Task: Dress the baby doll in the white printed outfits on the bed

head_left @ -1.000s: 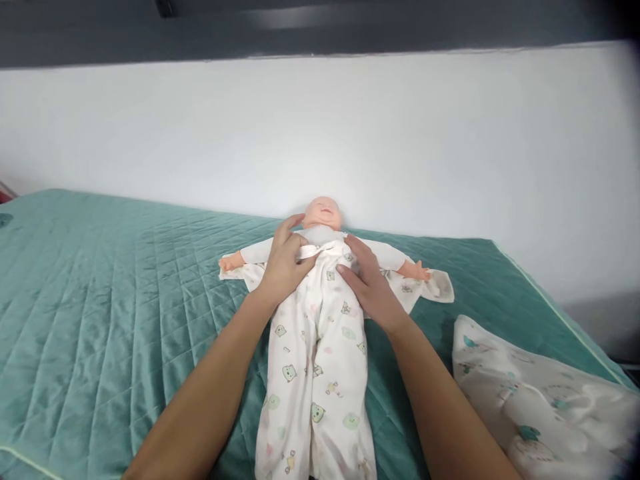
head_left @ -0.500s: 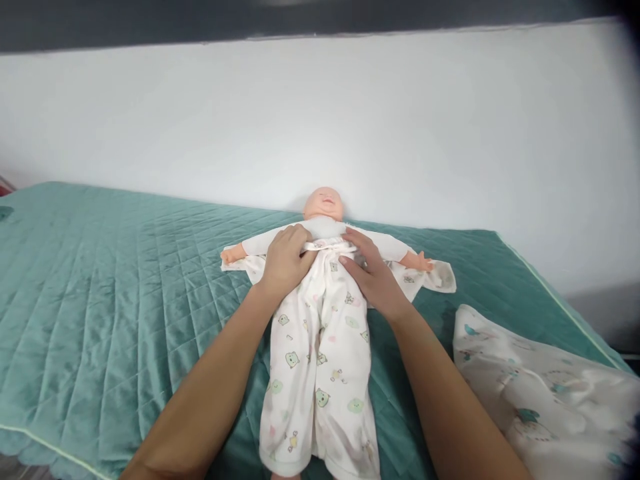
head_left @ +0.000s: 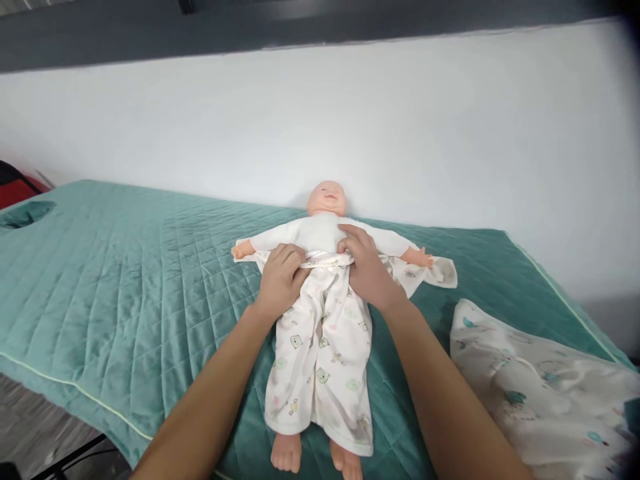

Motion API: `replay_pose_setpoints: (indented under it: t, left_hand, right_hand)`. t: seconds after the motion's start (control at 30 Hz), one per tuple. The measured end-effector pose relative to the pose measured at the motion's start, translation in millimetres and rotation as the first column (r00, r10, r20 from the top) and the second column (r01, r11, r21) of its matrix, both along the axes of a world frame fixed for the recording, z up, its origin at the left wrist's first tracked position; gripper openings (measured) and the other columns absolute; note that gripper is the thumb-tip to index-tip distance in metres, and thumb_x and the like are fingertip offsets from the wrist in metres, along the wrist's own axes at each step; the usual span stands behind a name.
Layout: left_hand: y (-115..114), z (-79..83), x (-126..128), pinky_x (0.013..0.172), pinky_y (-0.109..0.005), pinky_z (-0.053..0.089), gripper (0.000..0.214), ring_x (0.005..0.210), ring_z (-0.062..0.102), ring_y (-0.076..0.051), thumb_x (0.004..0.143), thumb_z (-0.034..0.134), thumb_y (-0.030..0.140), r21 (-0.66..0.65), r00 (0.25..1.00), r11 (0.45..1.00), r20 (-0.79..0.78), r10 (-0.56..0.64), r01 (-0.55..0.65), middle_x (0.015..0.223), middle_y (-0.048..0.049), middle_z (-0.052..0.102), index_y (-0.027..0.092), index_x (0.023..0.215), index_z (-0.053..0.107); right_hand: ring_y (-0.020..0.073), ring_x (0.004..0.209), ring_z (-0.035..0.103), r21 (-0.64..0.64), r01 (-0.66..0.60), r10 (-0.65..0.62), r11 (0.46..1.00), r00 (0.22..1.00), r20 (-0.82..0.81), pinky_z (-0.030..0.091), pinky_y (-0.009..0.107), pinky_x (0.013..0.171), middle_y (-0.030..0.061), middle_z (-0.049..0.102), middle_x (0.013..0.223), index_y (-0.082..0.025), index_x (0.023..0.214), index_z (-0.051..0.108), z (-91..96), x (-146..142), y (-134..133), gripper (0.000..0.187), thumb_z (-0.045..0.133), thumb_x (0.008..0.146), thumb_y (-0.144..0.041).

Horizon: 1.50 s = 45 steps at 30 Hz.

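A baby doll (head_left: 320, 233) with a white cloth body lies on its back, head towards the wall and arms spread wide. It wears white baby trousers (head_left: 320, 373) printed with small animals, and its bare feet show below the cuffs. My left hand (head_left: 281, 275) is closed on the waistband at the doll's left-of-view side, its fingertips partly hidden. Across from it, my right hand (head_left: 367, 267) has curled fingers gripping the other side of the waistband, near the belly. A printed baby top (head_left: 413, 272) lies spread under the doll's back and arms.
A green quilted cover (head_left: 150, 287) lies beneath the doll, against a white wall (head_left: 320, 127). At right is a crumpled white printed cloth (head_left: 540, 387). A red and black object (head_left: 17, 187) stands at the far left, and grey floor (head_left: 35, 413) shows at lower left.
The waistband sits lower on the doll's body, baring more of the white belly. Both trouser cuffs have moved up in view and the feet now show. The camera view has shifted slightly.
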<state>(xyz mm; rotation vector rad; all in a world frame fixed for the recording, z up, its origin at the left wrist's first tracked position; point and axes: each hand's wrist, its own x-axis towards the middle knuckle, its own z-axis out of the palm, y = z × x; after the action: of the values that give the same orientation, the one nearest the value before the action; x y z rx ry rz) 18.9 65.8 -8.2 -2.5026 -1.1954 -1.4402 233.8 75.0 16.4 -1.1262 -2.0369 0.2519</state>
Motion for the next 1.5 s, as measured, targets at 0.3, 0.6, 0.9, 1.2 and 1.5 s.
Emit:
replay_pose_setpoints:
  t: [0.3,0.6,0.9,1.2,1.5]
  left_hand:
    - [0,3.4,3,0.091,-0.041,0.042,0.019,0.100,0.054,-0.024,0.099,0.052,0.034,-0.164,0.999,0.985,-0.037,0.039,-0.044,0.106,-0.0065,0.064,0.022,0.111,0.062]
    - [-2,-0.3,-4,0.087,-0.039,0.041,0.020,0.097,0.053,-0.024,0.100,0.049,0.030,-0.100,0.990,0.992,-0.121,0.069,-0.081,0.099,-0.0069,0.063,0.022,0.105,0.066]
    - [0,-2.5,-6,0.085,-0.040,0.041,0.017,0.096,0.053,-0.026,0.098,0.050,0.028,-0.094,0.983,0.989,-0.150,0.102,-0.117,0.100,-0.0077,0.064,0.021,0.104,0.064]
    - [-2,-7.0,-11,0.084,-0.041,0.043,0.026,0.094,0.053,-0.027,0.079,0.048,0.004,-0.121,0.987,0.981,-0.070,0.144,-0.152,0.096,-0.0082,0.061,0.020,0.097,0.058]
    - [-1,-12.7,-10,0.086,-0.039,0.046,0.033,0.094,0.054,-0.024,0.072,0.045,0.001,-0.136,0.991,0.985,0.071,0.114,-0.104,0.095,-0.0063,0.059,0.021,0.095,0.055]
  right_hand:
    - [0.0275,0.104,0.050,0.271,0.260,-0.264,0.927,0.964,-0.024,0.045,0.045,0.088,0.0077,0.065,0.105,-0.023,0.069,0.057,-4.4,-7,-19,0.024,0.049,0.079,-0.003]
    - [0.0253,0.087,0.049,0.249,0.258,-0.253,0.933,0.966,-0.052,0.041,0.043,0.079,0.0052,0.062,0.081,-0.025,0.067,0.054,-7.2,-2,-45,0.029,0.044,0.072,0.002]
    - [0.0208,0.070,0.052,0.180,0.196,-0.193,0.964,0.981,-0.032,0.040,0.035,0.067,0.0025,0.056,0.065,-0.023,0.067,0.056,-14.3,16,-70,0.027,0.040,0.066,-0.001]
    - [0.0179,0.062,0.055,-0.221,0.061,-0.112,0.973,0.967,-0.227,0.040,0.030,0.061,-0.0004,0.057,0.060,-0.022,0.062,0.057,-12.5,13,-81,0.023,0.038,0.063,-0.010]
    - [0.0194,0.079,0.062,-0.347,0.073,-0.227,0.935,0.875,-0.427,0.049,0.032,0.073,0.0005,0.067,0.082,-0.022,0.086,0.065,-20.7,10,-82,0.024,0.045,0.074,-0.016]
